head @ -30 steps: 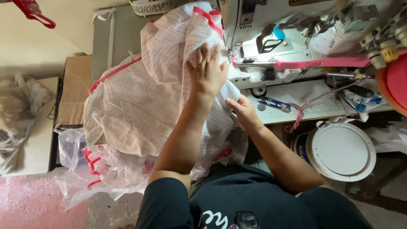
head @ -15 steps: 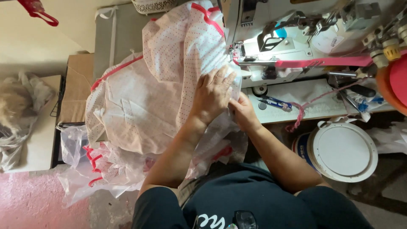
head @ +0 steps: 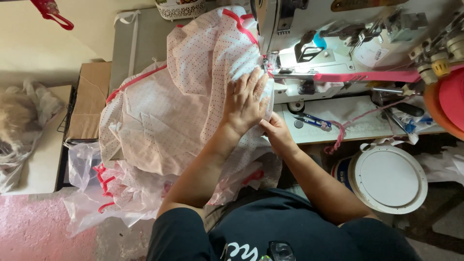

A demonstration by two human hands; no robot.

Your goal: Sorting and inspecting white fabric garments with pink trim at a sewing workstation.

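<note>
A white fabric with small red dots and red trim (head: pixel 183 101) is heaped on the sewing table and hangs off its near edge. My left hand (head: pixel 245 101) lies flat on the fabric, fingers spread, pressing it beside the needle area of the white sewing machine (head: pixel 309 53). My right hand (head: pixel 273 129) is lower, mostly tucked under the left hand, and pinches the fabric's edge. A pink binding strip (head: pixel 367 76) runs from the right into the machine.
Blue thread snips (head: pixel 313 121) lie on the table right of my hands. A white round lid on a bucket (head: pixel 386 178) stands on the floor at right. A cardboard box (head: pixel 89 99) and clear plastic bags (head: pixel 92 193) with more fabric sit at left.
My left hand slid down and toward the machine, then flattened on the fabric. The fabric has been pulled closer to the needle. My right hand stayed near the fabric's edge.
</note>
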